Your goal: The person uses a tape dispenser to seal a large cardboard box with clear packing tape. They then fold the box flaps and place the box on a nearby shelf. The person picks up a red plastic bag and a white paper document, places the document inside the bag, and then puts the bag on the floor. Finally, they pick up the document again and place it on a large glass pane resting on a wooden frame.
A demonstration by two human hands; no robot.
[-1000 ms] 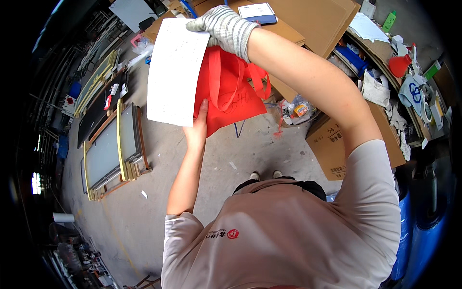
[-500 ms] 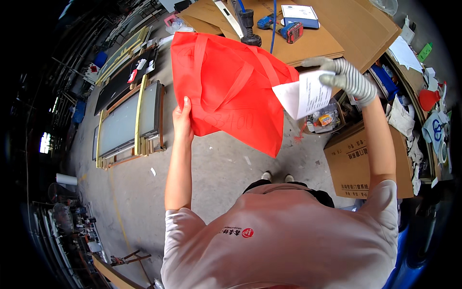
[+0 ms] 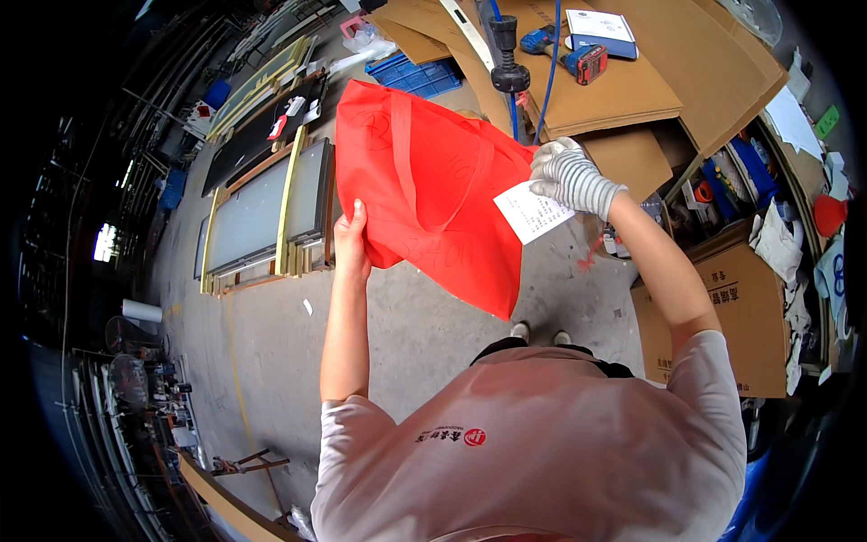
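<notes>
A red fabric tote bag with two straps and faint handwriting hangs in front of me. My bare left hand grips its left edge, thumb on the front face. On my right hand is a white-and-grey striped work glove. Its fingers are closed on a white printed paper sheet, which lies against the bag's right edge. The gloved fingers also meet the bag's upper right corner; whether they pinch the fabric is hidden.
Beyond the bag, flat cardboard carries a cordless power tool and a white-and-blue box. A black tool hangs near blue hoses. Framed glass panels lie to the left. A cardboard carton stands right, beside cluttered shelves.
My right hand has moved left with the paper, up to the bag's right edge. The paper, creased open before, now looks flatter. My left hand keeps its grip on the bag.
</notes>
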